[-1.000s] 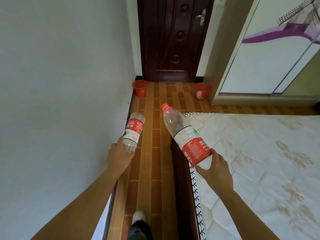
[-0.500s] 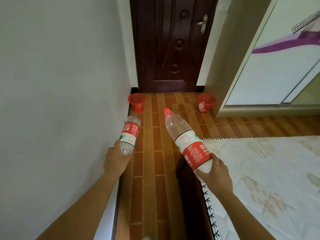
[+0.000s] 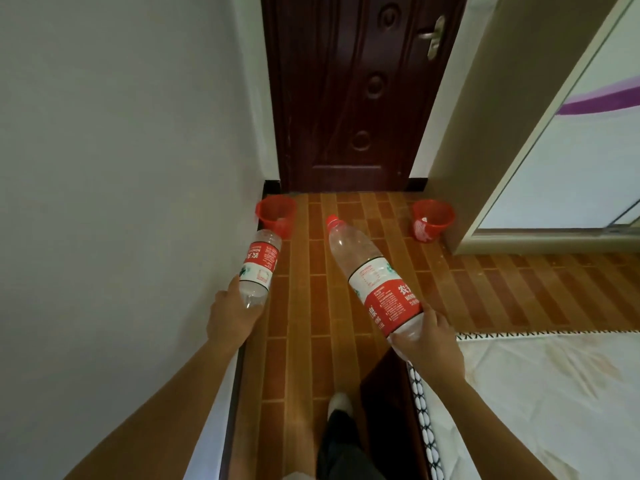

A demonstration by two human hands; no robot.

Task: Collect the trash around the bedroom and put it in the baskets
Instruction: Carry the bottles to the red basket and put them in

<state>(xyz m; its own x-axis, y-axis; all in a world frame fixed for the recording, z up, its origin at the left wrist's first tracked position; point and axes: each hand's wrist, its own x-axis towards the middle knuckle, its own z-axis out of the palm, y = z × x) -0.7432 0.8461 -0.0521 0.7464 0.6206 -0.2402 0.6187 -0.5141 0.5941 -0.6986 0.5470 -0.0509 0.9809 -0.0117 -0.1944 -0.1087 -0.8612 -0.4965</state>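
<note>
Two clear plastic bottles with red labels, smaller (image 3: 260, 268) gripped in left hand (image 3: 231, 315), larger (image 3: 375, 282) in right hand (image 3: 427, 341); best released low over red plastic baskets (image 3: 276, 214) (image 3: 433, 220) beside dark door.

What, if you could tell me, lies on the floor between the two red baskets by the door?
In the head view, only bare wood-pattern floor lies between the left red basket and the right red basket; no trash sits there.

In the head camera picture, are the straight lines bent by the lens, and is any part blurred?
Head view: wide-angle lens bows the wardrobe edge and tilts the door; both bottles' labels stay sharp, with soft, even light and no strong glare.
</note>
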